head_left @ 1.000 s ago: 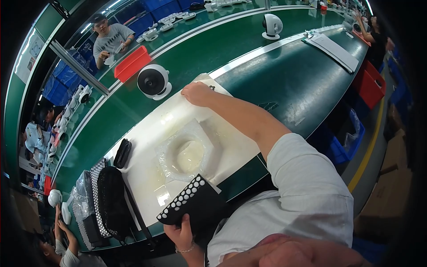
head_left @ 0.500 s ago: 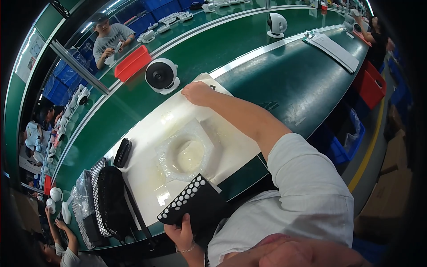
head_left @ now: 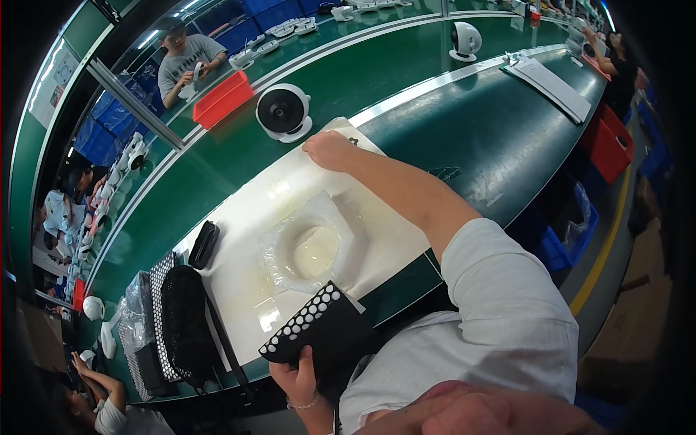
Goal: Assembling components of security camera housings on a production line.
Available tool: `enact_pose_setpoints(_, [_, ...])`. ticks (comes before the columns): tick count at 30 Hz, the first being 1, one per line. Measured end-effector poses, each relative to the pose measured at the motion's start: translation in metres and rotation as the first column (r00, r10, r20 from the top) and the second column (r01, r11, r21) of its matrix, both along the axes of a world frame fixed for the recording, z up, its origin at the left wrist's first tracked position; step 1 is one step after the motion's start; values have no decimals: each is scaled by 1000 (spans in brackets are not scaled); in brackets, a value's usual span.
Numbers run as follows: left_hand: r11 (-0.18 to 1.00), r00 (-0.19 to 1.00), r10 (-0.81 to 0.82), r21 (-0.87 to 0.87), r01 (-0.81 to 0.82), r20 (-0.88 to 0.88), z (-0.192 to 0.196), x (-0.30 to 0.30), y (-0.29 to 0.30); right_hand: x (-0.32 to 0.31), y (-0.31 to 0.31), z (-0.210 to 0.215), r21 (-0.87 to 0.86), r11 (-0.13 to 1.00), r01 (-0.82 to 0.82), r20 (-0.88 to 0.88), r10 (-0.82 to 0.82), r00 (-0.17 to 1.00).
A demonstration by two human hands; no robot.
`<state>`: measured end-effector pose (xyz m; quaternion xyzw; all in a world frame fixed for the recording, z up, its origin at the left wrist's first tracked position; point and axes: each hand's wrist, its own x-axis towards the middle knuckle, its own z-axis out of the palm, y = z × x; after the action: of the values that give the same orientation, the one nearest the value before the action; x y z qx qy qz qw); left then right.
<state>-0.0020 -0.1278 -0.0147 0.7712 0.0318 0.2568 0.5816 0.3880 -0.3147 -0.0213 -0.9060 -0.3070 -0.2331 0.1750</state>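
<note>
My left hand (head_left: 296,378) comes in from the bottom edge and grips a black panel with rows of white round holes (head_left: 308,326), held tilted over the near edge of a white mat (head_left: 239,217). My right hand (head_left: 328,149) reaches out along the white-sleeved arm and rests, fingers curled, on the mat's far corner; its fingertips are hidden. A crumpled clear plastic wrap with a round hollow (head_left: 308,250) lies in the mat's middle. Just beyond my right hand a white round fan with a black centre (head_left: 283,110) stands on the green belt.
Black mesh grilles (head_left: 181,326) and a small black part (head_left: 203,245) lie left of the mat. A second white fan (head_left: 464,40) stands further along the belt, with a red bin (head_left: 221,98) and papers (head_left: 551,87) nearby. A person (head_left: 185,61) works across the line.
Both white fans have travelled to the right along the green belt. My hands and the black panel have stayed where they were.
</note>
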Motion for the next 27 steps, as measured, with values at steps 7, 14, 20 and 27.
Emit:
enact_pose_setpoints(7, [1000, 1000, 2, -24, -2, -5, 5, 2, -4, 2, -2, -2, 2, 1000, -1, -13, 1, 1000])
enact_pose_setpoints(14, [1000, 1000, 4, -12, -4, -17, 4, 2, -3, 2, 0, -2, 8, 1000, -4, -21, 4, 1000])
enact_pose_setpoints(20, [1000, 1000, 15, -14, -15, -11, 6, 2, -4, 2, -2, -1, 7, 1000, -1, -28, 2, 1000])
enact_pose_setpoints(27, [1000, 1000, 22, -3, -22, -10, 5, 2, -3, -3, -2, 4, -3, 1000, -1, -37, 1, 999])
